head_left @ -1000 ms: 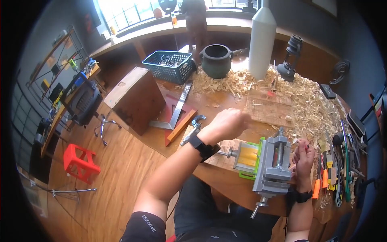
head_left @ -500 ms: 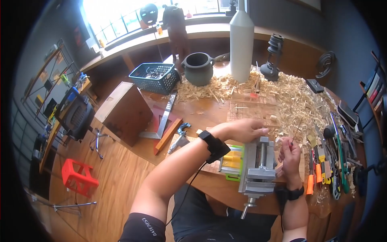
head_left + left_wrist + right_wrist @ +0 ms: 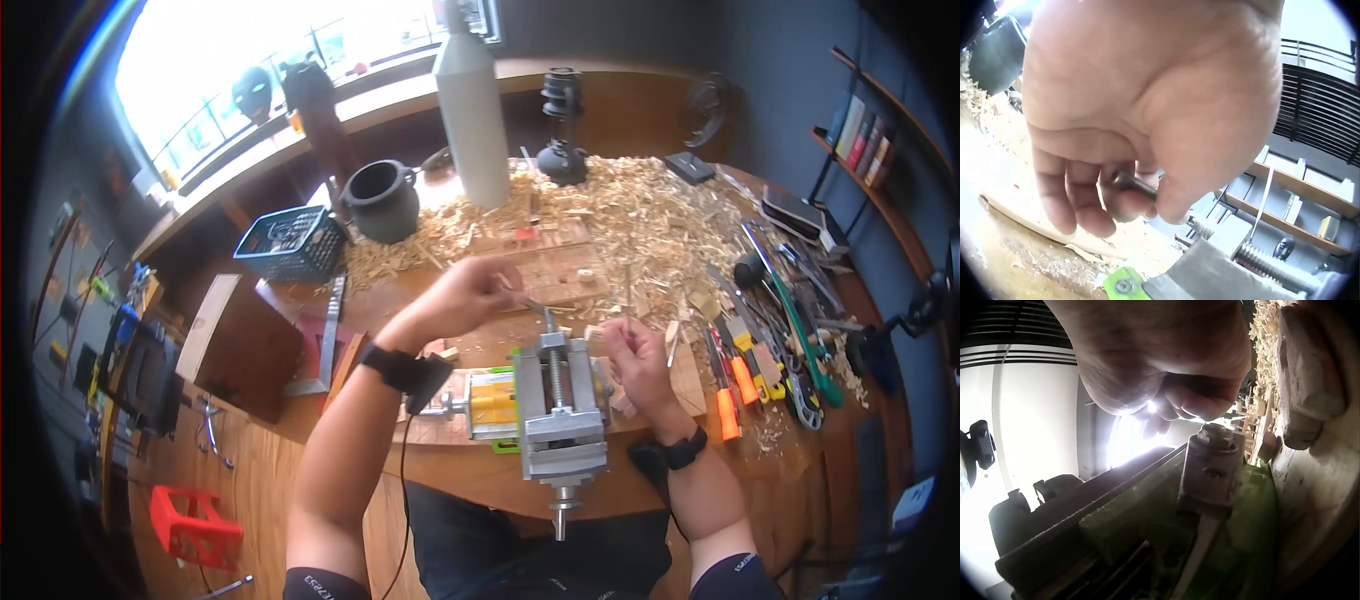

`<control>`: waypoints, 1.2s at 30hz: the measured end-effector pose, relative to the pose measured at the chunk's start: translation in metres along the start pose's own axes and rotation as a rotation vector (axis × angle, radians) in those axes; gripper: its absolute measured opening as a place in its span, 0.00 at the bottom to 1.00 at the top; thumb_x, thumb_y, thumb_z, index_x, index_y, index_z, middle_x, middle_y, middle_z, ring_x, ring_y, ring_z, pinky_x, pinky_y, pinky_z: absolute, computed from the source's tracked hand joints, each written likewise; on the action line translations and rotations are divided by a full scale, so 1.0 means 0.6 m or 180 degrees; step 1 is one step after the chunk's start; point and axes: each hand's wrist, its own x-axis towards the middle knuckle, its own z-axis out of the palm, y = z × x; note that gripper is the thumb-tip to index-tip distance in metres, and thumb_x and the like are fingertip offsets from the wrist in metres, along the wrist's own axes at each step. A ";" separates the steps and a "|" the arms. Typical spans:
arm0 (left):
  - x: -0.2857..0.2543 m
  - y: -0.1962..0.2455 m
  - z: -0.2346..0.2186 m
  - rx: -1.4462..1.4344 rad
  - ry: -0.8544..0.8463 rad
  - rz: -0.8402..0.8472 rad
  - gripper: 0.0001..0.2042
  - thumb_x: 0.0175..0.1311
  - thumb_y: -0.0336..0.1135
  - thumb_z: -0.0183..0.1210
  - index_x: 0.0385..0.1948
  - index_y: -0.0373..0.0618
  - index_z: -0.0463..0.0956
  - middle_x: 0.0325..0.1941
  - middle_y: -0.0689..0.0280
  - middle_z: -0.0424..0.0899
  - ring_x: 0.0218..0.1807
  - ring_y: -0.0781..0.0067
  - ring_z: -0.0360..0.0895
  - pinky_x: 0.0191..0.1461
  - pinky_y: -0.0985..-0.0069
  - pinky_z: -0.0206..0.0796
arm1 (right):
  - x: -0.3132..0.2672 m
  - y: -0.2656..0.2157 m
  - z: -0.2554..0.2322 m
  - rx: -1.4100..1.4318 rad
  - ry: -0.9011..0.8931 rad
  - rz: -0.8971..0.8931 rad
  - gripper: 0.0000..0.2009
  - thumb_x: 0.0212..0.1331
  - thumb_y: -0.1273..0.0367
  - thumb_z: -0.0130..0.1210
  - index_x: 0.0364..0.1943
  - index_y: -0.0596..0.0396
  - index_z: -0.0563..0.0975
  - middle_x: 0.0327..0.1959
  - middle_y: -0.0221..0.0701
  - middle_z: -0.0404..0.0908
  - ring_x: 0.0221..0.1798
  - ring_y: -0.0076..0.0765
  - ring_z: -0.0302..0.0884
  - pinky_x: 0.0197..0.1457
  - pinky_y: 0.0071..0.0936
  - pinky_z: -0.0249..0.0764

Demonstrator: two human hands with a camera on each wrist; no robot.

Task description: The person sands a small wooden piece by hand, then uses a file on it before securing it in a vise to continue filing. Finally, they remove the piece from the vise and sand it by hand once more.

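A grey metal vise stands near the table's front edge, with a yellow and green part along its left side. My left hand is at the far end of the vise screw; in the left wrist view its thumb and fingers pinch a short metal handle. To the right of the vise, my right hand is raised with curled fingers. The right wrist view has that hand above the vise's metal end block; whether something thin is inside its fingers cannot be made out.
Wood shavings spread across the back and right. Knives and tools with orange handles lie at right. Behind are a tall grey bottle, a dark pot and a blue basket; a wooden box stands at left.
The head view has swung right. My left hand has come to the vise screw's far end and now grips the handle. A thin stick seen at my right hand no longer shows clearly there.
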 end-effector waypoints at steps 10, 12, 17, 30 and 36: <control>0.043 0.035 0.049 -0.0692 0.0011 -0.0023 0.11 0.73 0.35 0.64 0.50 0.41 0.82 0.28 0.79 0.77 0.30 0.89 0.71 0.35 0.84 0.66 | -0.003 -0.017 0.007 0.0255 -0.0006 0.0022 0.11 0.76 0.63 0.57 0.41 0.57 0.81 0.21 0.12 0.69 0.22 0.05 0.59 0.23 0.14 0.53; 0.056 0.036 0.063 -0.0752 -0.0076 0.0048 0.13 0.73 0.36 0.64 0.53 0.41 0.82 0.28 0.79 0.77 0.30 0.89 0.71 0.36 0.84 0.67 | -0.001 -0.010 0.004 0.0353 -0.0052 0.0053 0.11 0.76 0.63 0.56 0.41 0.57 0.81 0.21 0.11 0.68 0.22 0.05 0.58 0.22 0.14 0.52; 0.075 0.028 0.071 -0.0016 -0.0511 0.0197 0.12 0.72 0.35 0.63 0.52 0.41 0.84 0.30 0.75 0.82 0.31 0.86 0.75 0.38 0.81 0.70 | 0.000 -0.008 0.004 0.0345 -0.0070 0.0028 0.11 0.76 0.62 0.56 0.41 0.56 0.81 0.21 0.12 0.68 0.21 0.05 0.57 0.22 0.14 0.51; 0.034 0.009 0.046 0.0633 -0.0533 -0.1123 0.39 0.75 0.70 0.43 0.30 0.36 0.83 0.26 0.64 0.83 0.30 0.73 0.81 0.38 0.73 0.76 | -0.004 -0.019 0.010 0.0160 0.0012 0.0001 0.13 0.76 0.61 0.57 0.40 0.57 0.82 0.19 0.11 0.67 0.22 0.06 0.57 0.22 0.16 0.51; 0.023 0.057 0.015 0.0117 -0.0034 -0.1160 0.36 0.78 0.67 0.42 0.24 0.41 0.80 0.19 0.68 0.78 0.22 0.77 0.75 0.31 0.78 0.70 | -0.001 -0.013 0.008 0.0215 -0.0014 0.0011 0.13 0.75 0.61 0.58 0.40 0.57 0.82 0.19 0.11 0.67 0.22 0.06 0.57 0.23 0.16 0.50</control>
